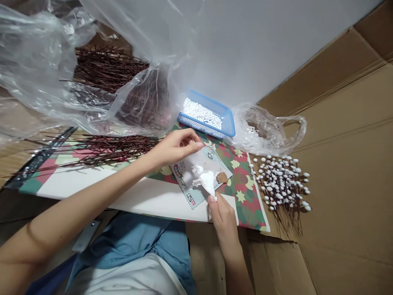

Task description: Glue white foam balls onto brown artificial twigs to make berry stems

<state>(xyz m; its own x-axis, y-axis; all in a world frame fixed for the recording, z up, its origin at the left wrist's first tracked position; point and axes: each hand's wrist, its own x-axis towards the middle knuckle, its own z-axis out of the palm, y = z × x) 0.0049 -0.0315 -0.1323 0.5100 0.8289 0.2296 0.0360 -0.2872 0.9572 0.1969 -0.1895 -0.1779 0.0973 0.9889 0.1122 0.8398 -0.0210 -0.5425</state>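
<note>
My right hand (223,215) pinches the narrow lower end of a crumpled white cone-shaped thing (206,180), which looks like a soft wrapper or bag. It lies over a printed card (196,197), where white smears and a small brown piece (222,177) also show. Above the card's upper edge, my left hand (181,146) is closed, thumb and fingertips together; whatever is between them is too small to make out. Beside that wrist lies a loose bunch of dark brown stems (123,148) on the patterned cloth (242,180).
A blue basket (229,122) of small white balls stands at the back, next to a clear plastic bag (264,133). White-tipped stems (282,184) lie on cardboard (344,176) at the right. Plastic sheeting (37,53) surrounds more brown stems (107,67) at upper left.
</note>
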